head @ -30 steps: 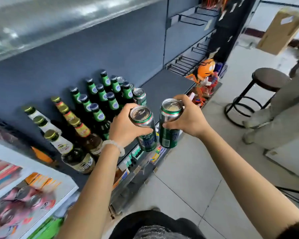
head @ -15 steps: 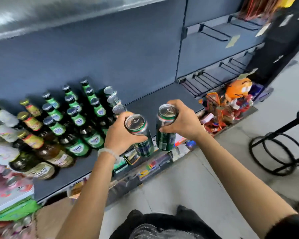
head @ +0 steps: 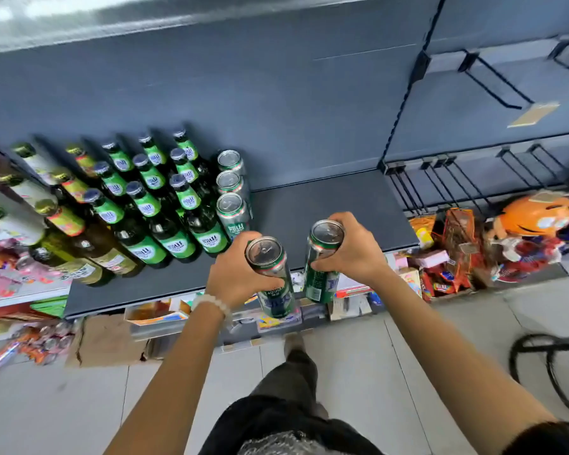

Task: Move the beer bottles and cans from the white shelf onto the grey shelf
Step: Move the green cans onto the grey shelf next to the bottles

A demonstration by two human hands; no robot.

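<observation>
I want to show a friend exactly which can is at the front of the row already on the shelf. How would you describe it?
Find the grey shelf with its block of green bottles. Along the block's right side stands a row of three cans, running front to back. The front can is the one nearest the shelf edge, just beyond the left hand, and unlike the two held cans it stands on the shelf untouched.

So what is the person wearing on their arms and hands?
Both forearms are bare, with no gloves on either hand. The left hand has a bracelet of pale, whitish round beads around its wrist. The right hand wears nothing on its wrist or fingers that shows. A dark sleeve edge appears high on the right arm, at the picture's bottom corner.
</observation>
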